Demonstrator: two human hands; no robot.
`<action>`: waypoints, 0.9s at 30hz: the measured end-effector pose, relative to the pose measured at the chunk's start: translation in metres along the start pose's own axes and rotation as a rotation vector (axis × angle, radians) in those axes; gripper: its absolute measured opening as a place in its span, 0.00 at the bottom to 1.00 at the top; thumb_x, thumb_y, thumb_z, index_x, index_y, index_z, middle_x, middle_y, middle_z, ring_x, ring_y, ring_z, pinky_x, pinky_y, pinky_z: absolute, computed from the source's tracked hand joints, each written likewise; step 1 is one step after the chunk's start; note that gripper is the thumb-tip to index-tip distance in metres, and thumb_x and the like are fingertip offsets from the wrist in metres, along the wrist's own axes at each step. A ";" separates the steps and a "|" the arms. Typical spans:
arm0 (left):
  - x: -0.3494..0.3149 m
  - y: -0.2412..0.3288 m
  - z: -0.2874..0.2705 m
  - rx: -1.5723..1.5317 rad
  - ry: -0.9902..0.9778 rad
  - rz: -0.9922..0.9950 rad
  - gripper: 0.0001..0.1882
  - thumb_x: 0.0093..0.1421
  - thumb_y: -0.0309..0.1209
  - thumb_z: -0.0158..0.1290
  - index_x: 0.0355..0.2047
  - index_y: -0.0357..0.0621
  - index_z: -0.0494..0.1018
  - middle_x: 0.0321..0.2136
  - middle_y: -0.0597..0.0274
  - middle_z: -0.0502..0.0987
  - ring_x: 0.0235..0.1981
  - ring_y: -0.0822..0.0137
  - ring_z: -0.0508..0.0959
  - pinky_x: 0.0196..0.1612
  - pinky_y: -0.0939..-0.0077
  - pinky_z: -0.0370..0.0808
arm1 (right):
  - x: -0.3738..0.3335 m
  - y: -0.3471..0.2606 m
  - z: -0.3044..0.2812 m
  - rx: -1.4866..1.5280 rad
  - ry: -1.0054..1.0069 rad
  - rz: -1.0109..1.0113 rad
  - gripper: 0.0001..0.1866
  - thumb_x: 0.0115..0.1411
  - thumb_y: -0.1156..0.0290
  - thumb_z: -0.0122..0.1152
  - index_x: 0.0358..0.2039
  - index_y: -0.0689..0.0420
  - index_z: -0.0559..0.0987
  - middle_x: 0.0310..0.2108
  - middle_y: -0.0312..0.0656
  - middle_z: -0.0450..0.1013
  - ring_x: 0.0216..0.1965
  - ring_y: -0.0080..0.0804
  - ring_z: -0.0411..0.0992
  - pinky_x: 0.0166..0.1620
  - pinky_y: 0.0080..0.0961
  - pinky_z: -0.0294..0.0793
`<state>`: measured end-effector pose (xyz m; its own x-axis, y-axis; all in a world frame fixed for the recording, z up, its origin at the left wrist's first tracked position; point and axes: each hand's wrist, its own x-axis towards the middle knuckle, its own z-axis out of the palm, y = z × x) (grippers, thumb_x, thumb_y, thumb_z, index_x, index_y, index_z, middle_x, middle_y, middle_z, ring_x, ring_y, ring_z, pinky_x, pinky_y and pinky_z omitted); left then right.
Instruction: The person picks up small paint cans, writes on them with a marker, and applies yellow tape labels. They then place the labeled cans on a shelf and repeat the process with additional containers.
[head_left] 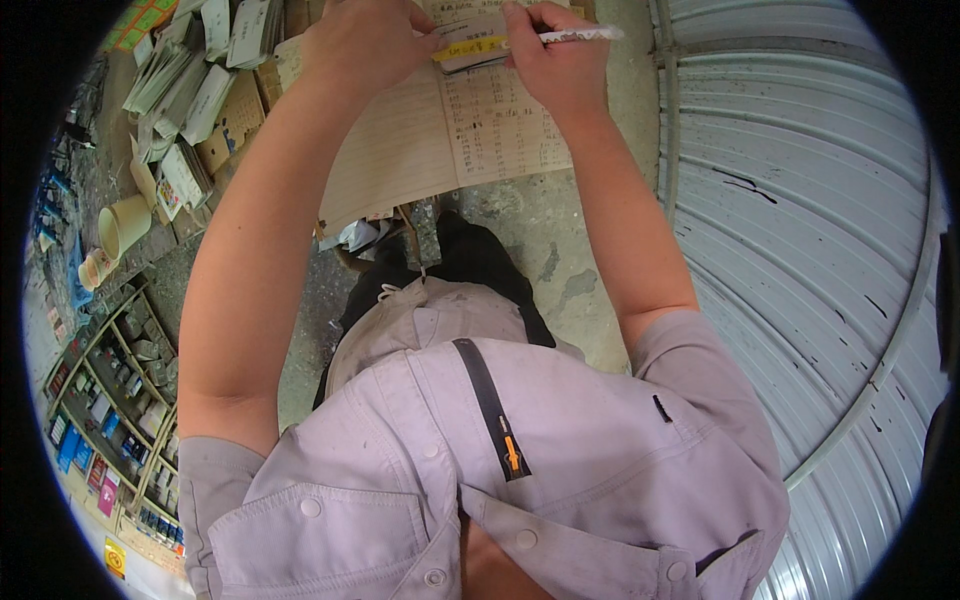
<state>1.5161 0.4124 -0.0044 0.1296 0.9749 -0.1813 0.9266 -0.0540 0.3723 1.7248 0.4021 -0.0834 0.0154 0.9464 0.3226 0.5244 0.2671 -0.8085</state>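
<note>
An open notebook (pixel 390 165) with handwritten rows lies at the top of the view, its near edge toward me. Over its right page is a small white card (pixel 472 68) with a yellow strip across it. My left hand (pixel 365 45) has its thumb and a finger at the card's left end, closed on it; part of this hand is cut off by the upper edge. At the card's right end, my right hand (pixel 562 70) is closed round a white patterned pen (pixel 585 35), which sticks out to the right. The pen's other end is hidden by the fingers.
Bundles of pale cards (pixel 185 85) are piled left of the notebook. Nearer stand a cream cup (pixel 124 226) and a rack (pixel 110 400) of small boxes. A ribbed metal wall (pixel 800 200) runs along the right, with a pipe beside it.
</note>
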 end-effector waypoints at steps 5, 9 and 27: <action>-0.002 -0.002 0.003 0.007 0.082 0.034 0.13 0.55 0.44 0.68 0.33 0.51 0.91 0.42 0.47 0.84 0.48 0.49 0.84 0.54 0.57 0.81 | -0.002 0.001 0.001 0.045 0.082 -0.041 0.13 0.67 0.69 0.67 0.27 0.62 0.80 0.20 0.49 0.76 0.18 0.38 0.75 0.25 0.38 0.71; -0.001 -0.004 0.005 -0.010 0.064 0.032 0.13 0.55 0.44 0.69 0.33 0.50 0.91 0.41 0.46 0.84 0.47 0.48 0.84 0.52 0.56 0.82 | -0.003 0.004 0.001 -0.030 0.085 -0.089 0.14 0.67 0.69 0.67 0.26 0.62 0.79 0.19 0.49 0.76 0.19 0.41 0.75 0.24 0.39 0.71; -0.001 0.005 -0.002 0.005 0.017 -0.025 0.12 0.56 0.43 0.66 0.35 0.52 0.91 0.45 0.45 0.85 0.49 0.48 0.85 0.54 0.57 0.82 | -0.003 0.009 0.003 -0.034 0.122 -0.064 0.13 0.66 0.71 0.65 0.25 0.62 0.76 0.18 0.50 0.74 0.18 0.44 0.73 0.24 0.41 0.69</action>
<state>1.5197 0.4114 -0.0003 0.1002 0.9794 -0.1750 0.9311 -0.0303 0.3635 1.7273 0.4021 -0.0934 0.0832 0.8978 0.4325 0.5561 0.3183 -0.7678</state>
